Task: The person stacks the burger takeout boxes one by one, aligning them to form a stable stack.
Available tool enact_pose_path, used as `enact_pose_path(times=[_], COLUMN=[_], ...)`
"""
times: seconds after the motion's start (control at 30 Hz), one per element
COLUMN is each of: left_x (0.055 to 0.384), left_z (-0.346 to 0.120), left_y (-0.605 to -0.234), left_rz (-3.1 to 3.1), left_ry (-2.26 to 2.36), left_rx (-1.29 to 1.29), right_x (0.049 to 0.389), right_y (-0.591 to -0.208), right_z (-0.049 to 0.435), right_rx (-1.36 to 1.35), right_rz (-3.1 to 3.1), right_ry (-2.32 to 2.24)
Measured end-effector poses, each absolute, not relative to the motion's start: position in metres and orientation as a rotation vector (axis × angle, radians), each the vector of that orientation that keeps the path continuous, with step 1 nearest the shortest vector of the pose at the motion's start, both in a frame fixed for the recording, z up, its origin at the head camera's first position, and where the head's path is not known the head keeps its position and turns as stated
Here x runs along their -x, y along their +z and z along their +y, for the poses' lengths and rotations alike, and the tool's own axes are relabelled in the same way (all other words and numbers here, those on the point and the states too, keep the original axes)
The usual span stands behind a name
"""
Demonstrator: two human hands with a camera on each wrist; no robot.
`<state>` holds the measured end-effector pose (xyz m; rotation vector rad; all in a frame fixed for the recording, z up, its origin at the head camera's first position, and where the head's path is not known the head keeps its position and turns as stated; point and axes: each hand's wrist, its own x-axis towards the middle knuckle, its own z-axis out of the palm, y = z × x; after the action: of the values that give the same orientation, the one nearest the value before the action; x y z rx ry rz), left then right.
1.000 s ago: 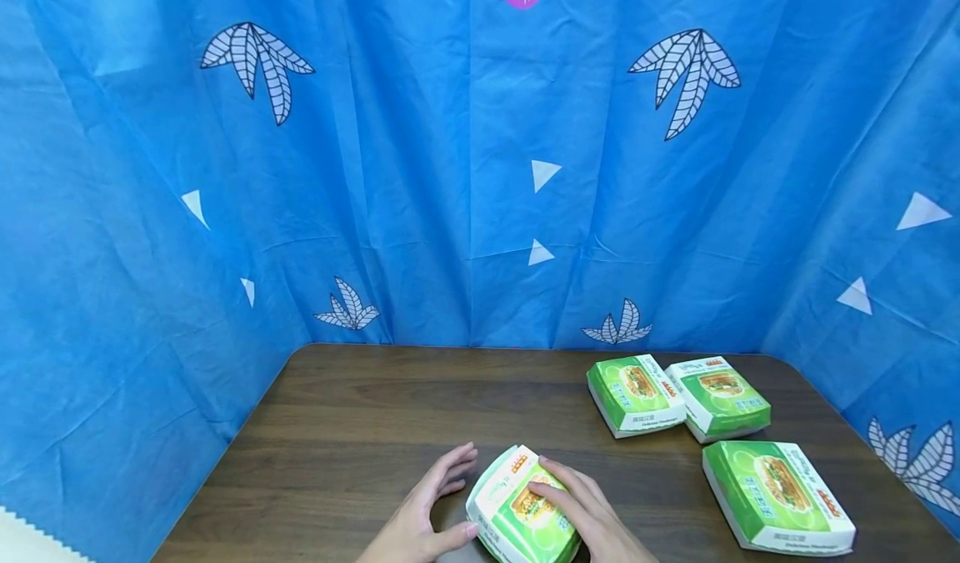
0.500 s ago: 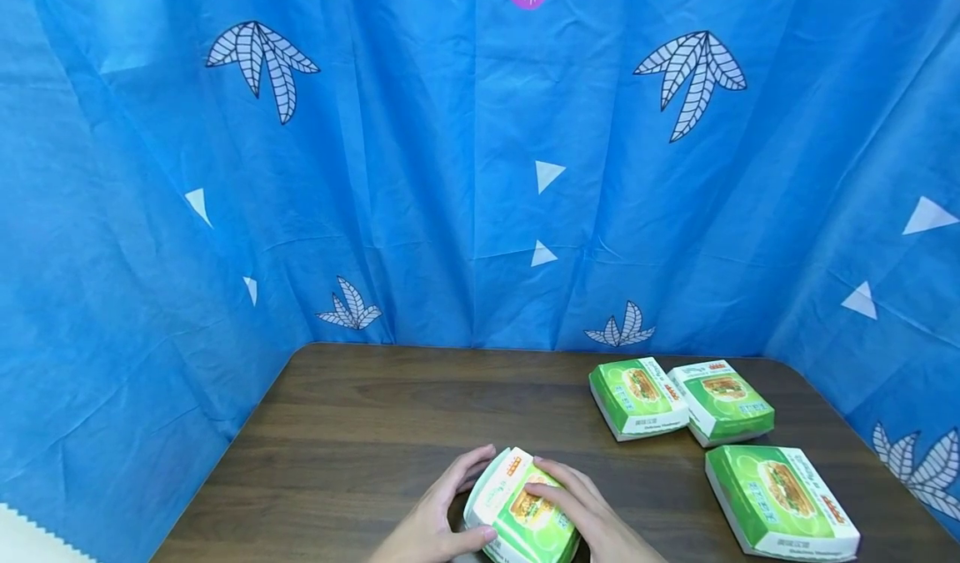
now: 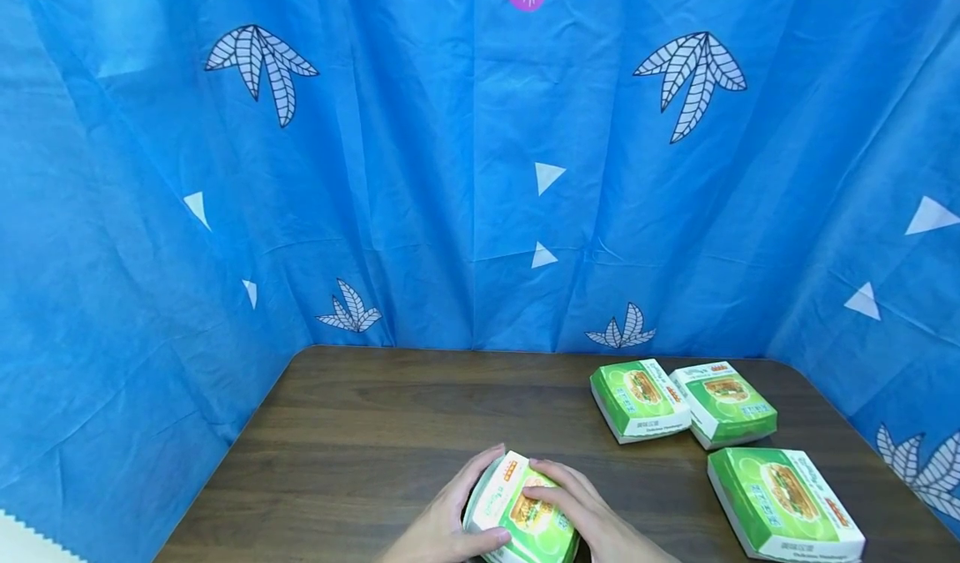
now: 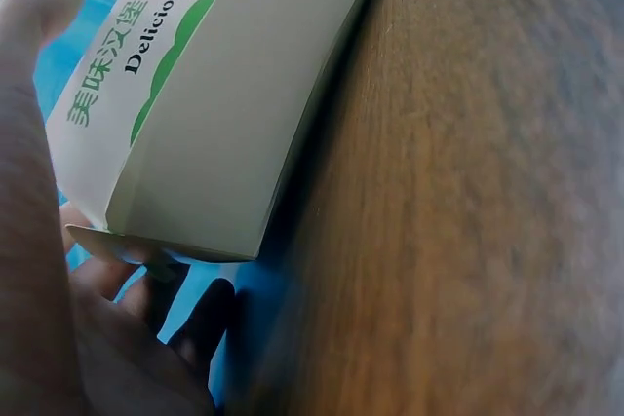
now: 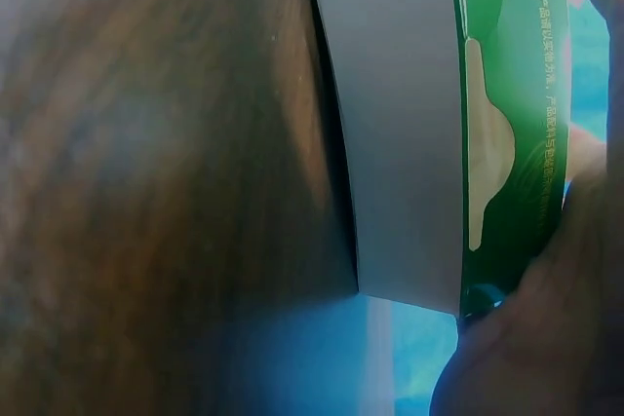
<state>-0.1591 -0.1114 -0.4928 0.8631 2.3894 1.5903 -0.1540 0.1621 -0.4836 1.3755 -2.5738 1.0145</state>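
A green-and-white hamburger box (image 3: 540,538) with a burger printed on its lid lies at the table's near middle, between both hands. My left hand (image 3: 442,517) wraps its left side, thumb over the near corner and fingers at the far left edge. From the right, my right hand (image 3: 600,521) grips it with fingers bent over the lid. The left wrist view has the carton's plain lower side (image 4: 234,114) close over the wood. In the right wrist view, a pale tab (image 5: 487,143) shows on the green side. The box's far right side is hidden by the right hand.
Three similar hamburger boxes rest on the right: one at the back (image 3: 641,400), another beside it (image 3: 723,403), and a nearer one (image 3: 786,505). Blue patterned cloth (image 3: 420,171) hangs behind and along both sides of the dark wooden table (image 3: 360,421).
My left hand has moved right, from apart beside the box to around its left side. The right hand has stayed on the box, which has hardly moved.
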Motion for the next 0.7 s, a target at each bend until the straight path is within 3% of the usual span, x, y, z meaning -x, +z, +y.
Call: enact_pose_path(times=[0.23,0.7], left_x=[0.161,0.157], left_z=[-0.108,-0.109], left_y=[-0.492,-0.496], left_rz=[2.37,2.505], left_ry=[1.575,1.534], left_rx=[-0.778,-0.847], right_x=[0.153,0.154], right_y=[-0.483,-0.481], right_z=[0.166,0.173], right_rx=[-1.343,-1.368], right_rz=[-2.639,-2.668], right_ry=[1.01,0.966])
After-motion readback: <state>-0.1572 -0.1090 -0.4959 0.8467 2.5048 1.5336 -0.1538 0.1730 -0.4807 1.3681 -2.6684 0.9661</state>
